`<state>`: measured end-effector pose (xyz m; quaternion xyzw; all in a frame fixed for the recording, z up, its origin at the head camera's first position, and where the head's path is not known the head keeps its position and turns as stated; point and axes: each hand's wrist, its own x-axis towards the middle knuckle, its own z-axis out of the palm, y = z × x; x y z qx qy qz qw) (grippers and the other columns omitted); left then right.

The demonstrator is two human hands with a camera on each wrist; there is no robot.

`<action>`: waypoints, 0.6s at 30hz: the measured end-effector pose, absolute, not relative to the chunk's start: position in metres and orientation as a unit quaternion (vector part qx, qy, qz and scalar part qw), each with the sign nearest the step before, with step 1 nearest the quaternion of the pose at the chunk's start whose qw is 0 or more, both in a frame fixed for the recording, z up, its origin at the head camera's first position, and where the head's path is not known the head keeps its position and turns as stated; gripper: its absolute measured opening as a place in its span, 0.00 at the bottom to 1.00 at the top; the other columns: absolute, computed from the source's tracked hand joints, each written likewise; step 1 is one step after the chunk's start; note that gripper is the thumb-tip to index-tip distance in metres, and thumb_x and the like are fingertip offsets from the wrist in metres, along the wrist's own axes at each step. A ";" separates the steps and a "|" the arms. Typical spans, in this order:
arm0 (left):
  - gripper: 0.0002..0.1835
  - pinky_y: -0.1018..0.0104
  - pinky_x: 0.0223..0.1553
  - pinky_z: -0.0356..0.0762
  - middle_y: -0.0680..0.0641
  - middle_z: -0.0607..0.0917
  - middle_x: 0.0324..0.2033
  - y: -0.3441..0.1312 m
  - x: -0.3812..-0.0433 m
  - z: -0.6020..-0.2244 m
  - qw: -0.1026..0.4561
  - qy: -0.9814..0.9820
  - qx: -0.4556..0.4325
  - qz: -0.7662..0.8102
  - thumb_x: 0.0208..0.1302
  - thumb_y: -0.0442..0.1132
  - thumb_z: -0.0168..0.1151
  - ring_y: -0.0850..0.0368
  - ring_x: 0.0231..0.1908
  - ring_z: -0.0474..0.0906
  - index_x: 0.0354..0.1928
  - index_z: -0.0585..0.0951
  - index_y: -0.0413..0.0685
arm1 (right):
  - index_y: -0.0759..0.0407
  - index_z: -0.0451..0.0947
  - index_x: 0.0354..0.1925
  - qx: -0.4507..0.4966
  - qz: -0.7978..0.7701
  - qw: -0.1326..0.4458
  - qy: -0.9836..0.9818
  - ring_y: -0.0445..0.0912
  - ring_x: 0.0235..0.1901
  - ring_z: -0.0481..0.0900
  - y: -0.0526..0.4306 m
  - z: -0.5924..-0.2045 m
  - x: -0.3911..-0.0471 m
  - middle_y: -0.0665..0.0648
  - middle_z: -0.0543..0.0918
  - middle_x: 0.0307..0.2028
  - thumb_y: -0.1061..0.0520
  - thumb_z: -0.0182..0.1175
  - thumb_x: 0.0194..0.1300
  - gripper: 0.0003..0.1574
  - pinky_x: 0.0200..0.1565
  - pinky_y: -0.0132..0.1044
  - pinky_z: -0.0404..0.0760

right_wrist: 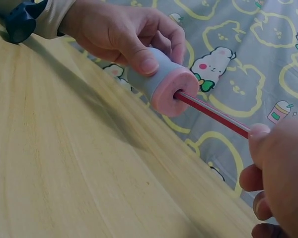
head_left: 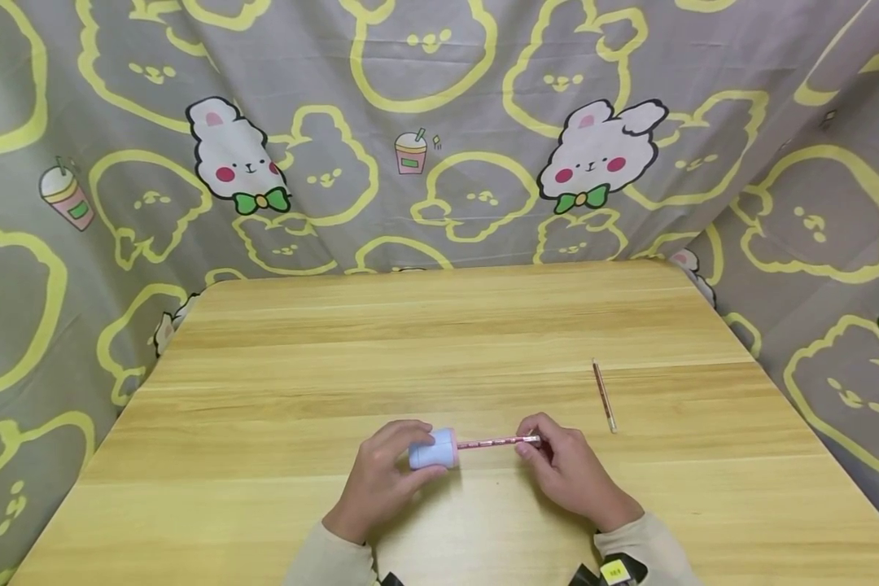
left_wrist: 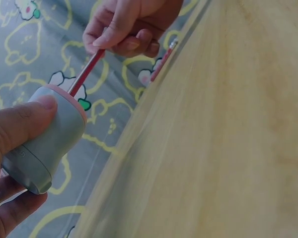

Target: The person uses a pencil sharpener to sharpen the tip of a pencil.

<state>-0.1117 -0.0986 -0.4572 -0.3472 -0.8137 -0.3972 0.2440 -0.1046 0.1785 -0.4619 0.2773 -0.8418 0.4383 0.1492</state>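
My left hand [head_left: 386, 465] grips a light blue pencil sharpener [head_left: 434, 450] with a pink end, thumb on one side and fingers on the other. In the right wrist view the sharpener's pink face [right_wrist: 175, 94] has a round hole, and a red-striped pencil [right_wrist: 213, 113] sits in it. The pencil's tip is hidden inside. My right hand [head_left: 567, 468] pinches the other end of this pencil between thumb and fingers. In the left wrist view the sharpener [left_wrist: 52, 131] is tilted, with the pencil [left_wrist: 87, 72] slanting up from it to the right hand [left_wrist: 131, 25].
A second red pencil [head_left: 604, 396] lies on the wooden table [head_left: 381, 342], beyond the right hand. A grey curtain [head_left: 476, 81] with yellow cartoon outlines hangs behind the table and along its sides.
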 end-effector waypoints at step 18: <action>0.19 0.65 0.44 0.84 0.45 0.85 0.41 -0.099 -0.112 -0.457 0.236 -0.818 -0.340 -0.400 0.40 0.40 0.81 0.51 0.42 0.83 0.35 0.82 0.43 | 0.56 0.75 0.39 0.274 0.428 0.156 -0.847 0.29 0.18 0.60 0.179 -0.463 -0.105 0.37 0.65 0.20 0.68 0.65 0.60 0.12 0.15 0.23 0.64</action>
